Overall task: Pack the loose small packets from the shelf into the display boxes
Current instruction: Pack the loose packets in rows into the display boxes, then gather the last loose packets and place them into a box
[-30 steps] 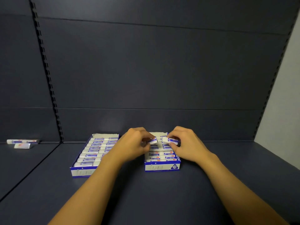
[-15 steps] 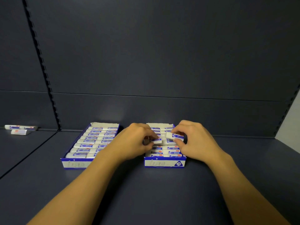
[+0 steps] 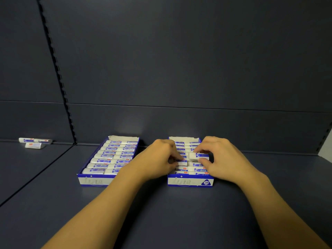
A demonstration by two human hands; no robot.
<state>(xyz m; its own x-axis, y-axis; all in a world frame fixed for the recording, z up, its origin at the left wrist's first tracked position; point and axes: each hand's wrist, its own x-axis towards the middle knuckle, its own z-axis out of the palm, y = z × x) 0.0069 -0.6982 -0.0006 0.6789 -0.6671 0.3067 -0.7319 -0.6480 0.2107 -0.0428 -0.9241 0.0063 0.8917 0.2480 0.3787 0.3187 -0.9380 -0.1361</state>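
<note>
So the right hand [image 3: 222,159] is pinching a small white-and-blue packet [image 3: 199,156] between thumb and fingertips, holding it just above the rows in the right display box [image 3: 190,181], a bit right of frame center. The left hand [image 3: 158,159] is curling its fingers round another packet [image 3: 181,161] at the same box, but most of that one is hiding behind the knuckles, so only a sliver with a red mark is showing. Can't really tell if either packet is touching the rows underneath. The hands are covering the middle of that box; only its far rows, near rows and the "2B" front are peeking out. Left of center, the left display box [image 3: 90,180] is sitting full of packets, its near right corner disappearing behind the left forearm. Over at the far left edge, three loose packets [image 3: 35,142] are lying on the dark shelf [image 3: 179,212], too blurry to read. Both forearms are getting cut off at the bottom of the frame.
</note>
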